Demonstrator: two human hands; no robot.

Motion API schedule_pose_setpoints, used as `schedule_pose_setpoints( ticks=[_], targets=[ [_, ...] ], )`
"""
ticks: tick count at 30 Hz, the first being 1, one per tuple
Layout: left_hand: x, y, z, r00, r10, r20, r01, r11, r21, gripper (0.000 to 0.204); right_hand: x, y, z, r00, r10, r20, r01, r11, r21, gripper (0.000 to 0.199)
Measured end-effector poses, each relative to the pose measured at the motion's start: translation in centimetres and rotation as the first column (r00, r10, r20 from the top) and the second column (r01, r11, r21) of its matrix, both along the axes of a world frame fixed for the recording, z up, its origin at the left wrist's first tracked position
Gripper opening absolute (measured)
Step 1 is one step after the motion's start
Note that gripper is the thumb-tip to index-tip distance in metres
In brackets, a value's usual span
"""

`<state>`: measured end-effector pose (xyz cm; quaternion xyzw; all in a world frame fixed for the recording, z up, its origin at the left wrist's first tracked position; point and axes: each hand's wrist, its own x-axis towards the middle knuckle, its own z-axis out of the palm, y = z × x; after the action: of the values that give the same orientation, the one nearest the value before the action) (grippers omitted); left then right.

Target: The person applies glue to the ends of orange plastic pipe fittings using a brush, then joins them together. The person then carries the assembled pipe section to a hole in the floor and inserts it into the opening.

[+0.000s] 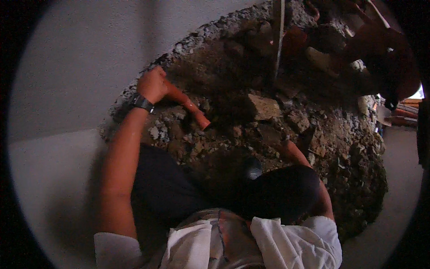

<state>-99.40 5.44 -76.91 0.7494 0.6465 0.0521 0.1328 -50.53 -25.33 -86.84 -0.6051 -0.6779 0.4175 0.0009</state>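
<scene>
Orange pipe (pixel 190 106) slants across rubble (pixel 179 144) beside the pit's broken edge, its upper end wrapped by the left hand (pixel 153 84), seemingly for steadiness, while the right hand (pixel 283 145) (fingers too dim to tell) reaches low near stones (pixel 264 107).

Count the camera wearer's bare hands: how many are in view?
2. The left hand, at picture left, holds the upper end of an orange tube; the right hand is low by the rubble, right of centre, its fingers lost in shadow.

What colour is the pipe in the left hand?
The pipe is reddish orange, best in head view.
</scene>
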Motion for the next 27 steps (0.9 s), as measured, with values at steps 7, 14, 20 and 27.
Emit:
schedule_pose_setpoints(
  ticks=[7, 14, 20, 27],
  targets=[
    [0.1, 0.3, -0.6, 0.997, -0.078, 0.010, 0.078, 0.997, -0.005, 0.047, 12.2, -14.9, -2.2, 0.902, -0.431, 0.035, 0.427, 0.877, -0.219, 0.030],
    [-0.4, -0.2, 0.6, 0.996, -0.090, -0.002, 0.090, 0.996, -0.004, 0.049, 4.0, -3.6, -7.3, 0.960, 0.275, 0.048, -0.271, 0.960, -0.071, 0.051],
    [-0.2, 0.9, -1.1, 0.990, -0.130, 0.046, 0.129, 0.991, 0.039, 0.049, -4.7, 2.1, -19.3, 0.768, 0.583, 0.263, -0.571, 0.811, -0.130, 0.049],
    [0.7, 0.5, 1.2, 0.997, -0.075, -0.001, 0.075, 0.997, -0.009, 0.042, -12.7, 7.1, -20.7, 0.963, 0.170, 0.211, -0.172, 0.985, -0.007, 0.033]
  ],
)
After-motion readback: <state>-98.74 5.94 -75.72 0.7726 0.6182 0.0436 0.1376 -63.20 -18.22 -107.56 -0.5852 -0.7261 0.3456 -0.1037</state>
